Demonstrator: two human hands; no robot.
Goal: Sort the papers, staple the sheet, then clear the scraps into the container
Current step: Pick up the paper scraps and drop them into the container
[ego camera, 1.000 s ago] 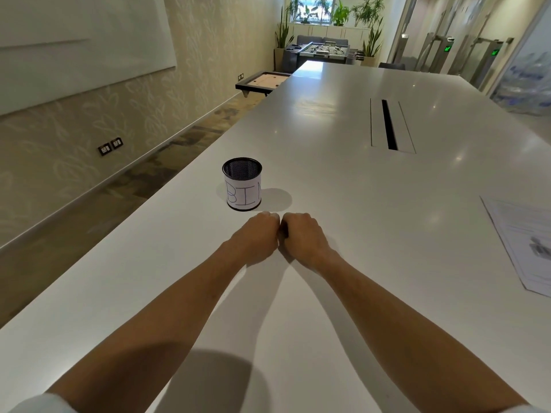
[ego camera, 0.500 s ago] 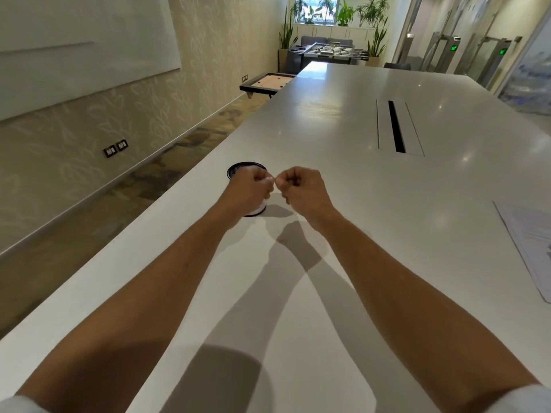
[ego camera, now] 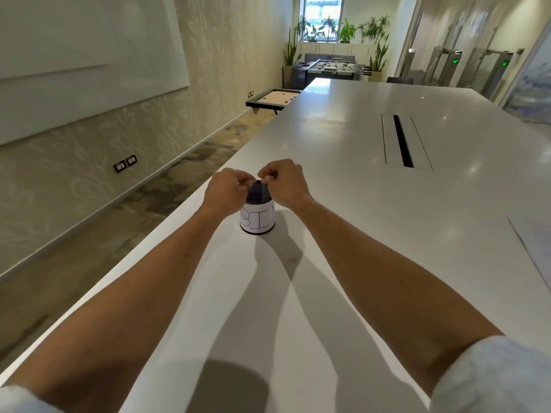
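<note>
Both fists curled tight above a mesh container (ego camera: 258, 208): left hand (ego camera: 224, 190) and right hand (ego camera: 285, 182) nearly knuckle to knuckle, fingertips pinched inward over the open rim. Whatever sits in either grip too small to make out; cannot tell whether scraps are held. Directly under the grip, upright on the white desk (ego camera: 343, 222), black mesh with a white paper label reading "BI", the rest of the word hidden by the curve. Well off to the right of the grip, at the frame edge, a sheet of paper (ego camera: 536, 248) lying flat.
</note>
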